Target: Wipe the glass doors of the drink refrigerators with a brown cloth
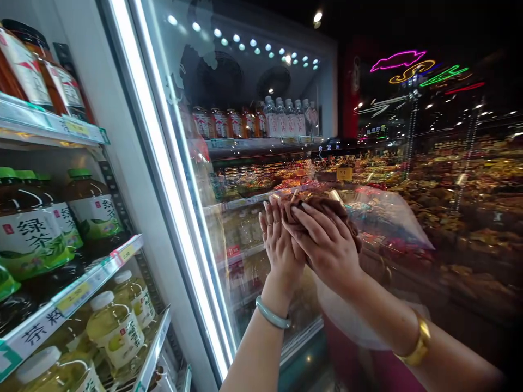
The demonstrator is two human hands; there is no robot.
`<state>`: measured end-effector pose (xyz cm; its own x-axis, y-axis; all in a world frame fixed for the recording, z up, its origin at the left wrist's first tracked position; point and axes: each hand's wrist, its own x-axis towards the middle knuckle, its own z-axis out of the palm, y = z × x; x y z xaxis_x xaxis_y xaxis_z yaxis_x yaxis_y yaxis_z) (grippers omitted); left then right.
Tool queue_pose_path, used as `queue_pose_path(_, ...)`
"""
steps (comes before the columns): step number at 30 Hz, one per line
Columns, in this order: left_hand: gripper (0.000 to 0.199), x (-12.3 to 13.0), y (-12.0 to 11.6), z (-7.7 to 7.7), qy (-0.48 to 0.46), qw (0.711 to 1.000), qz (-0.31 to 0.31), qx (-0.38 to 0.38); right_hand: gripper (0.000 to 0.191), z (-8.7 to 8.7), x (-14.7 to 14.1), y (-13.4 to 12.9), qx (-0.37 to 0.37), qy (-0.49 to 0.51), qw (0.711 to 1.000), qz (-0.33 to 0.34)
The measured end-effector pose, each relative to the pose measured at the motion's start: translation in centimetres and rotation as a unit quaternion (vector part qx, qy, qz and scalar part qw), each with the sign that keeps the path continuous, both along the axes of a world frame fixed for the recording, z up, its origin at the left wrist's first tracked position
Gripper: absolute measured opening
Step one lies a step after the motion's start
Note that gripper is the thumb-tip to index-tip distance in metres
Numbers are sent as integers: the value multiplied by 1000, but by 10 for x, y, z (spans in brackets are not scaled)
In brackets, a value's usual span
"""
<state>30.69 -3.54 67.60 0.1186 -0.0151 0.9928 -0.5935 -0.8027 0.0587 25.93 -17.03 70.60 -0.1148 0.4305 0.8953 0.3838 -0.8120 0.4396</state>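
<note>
A bunched brown cloth (343, 215) is pressed against the glass door (261, 305). My right hand (329, 242), with a gold bangle at the wrist, lies over the cloth with its fingers curved round it. Close beside it on the left is my left hand (281, 245), wearing a pale green bangle, its fingers stretched upward near the cloth's left edge. The palms of both hands are hidden, and reflections in the glass blur the outline of the cloth.
Shelves of green-capped tea bottles (92, 204) and white-capped bottles (118, 332) stand at the left. A bright light strip (175, 218) runs down the door edge. Behind and in the glass show more bottles (281, 117), a store display (461, 218) and neon shapes.
</note>
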Motion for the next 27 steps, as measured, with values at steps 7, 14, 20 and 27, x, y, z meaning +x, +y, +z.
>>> queue_pose_path(7, 66, -22, -35, -25, 30, 998, -41, -28, 53, -4, -28, -77, 119, -41, 989, -77)
queue_pose_path(14, 65, -29, -67, -40, 36, 996, -59, -58, 36, -23, -15, -48, 37, 1, 999, 0)
queue_pose_path(20, 65, -42, -82, -50, 42, 996, -75, -24, 54, -52, -41, -129, 120, -23, 989, -83)
queue_pose_path(27, 64, -51, -114, -47, 18, 995, -94, 5, 41, -26, -39, -107, 86, -14, 994, -72)
